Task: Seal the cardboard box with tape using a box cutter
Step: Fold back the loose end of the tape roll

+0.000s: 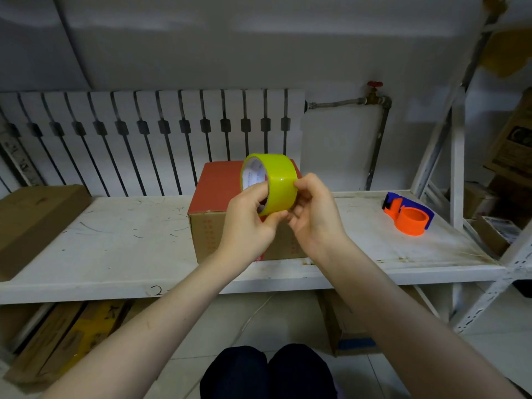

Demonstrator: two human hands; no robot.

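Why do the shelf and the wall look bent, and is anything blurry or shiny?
Head view: the wide-angle lens bows the shelf edge and tilts the rack posts. Same view: the upper wall looks smeared and soft, while the left hand, right hand and tape roll stay sharp. Same view: a pale glare streak runs across the roll's glossy yellow band.

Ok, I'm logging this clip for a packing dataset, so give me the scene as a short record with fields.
setting: white metal shelf, radiator behind
held item: yellow-green tape roll, lifted above the box
left hand: grips the roll's near edge
right hand: fingers on the roll's outer face
cardboard box: red top, on the shelf, no tape visible
orange tape dispenser: lies on the shelf to the right, untouched
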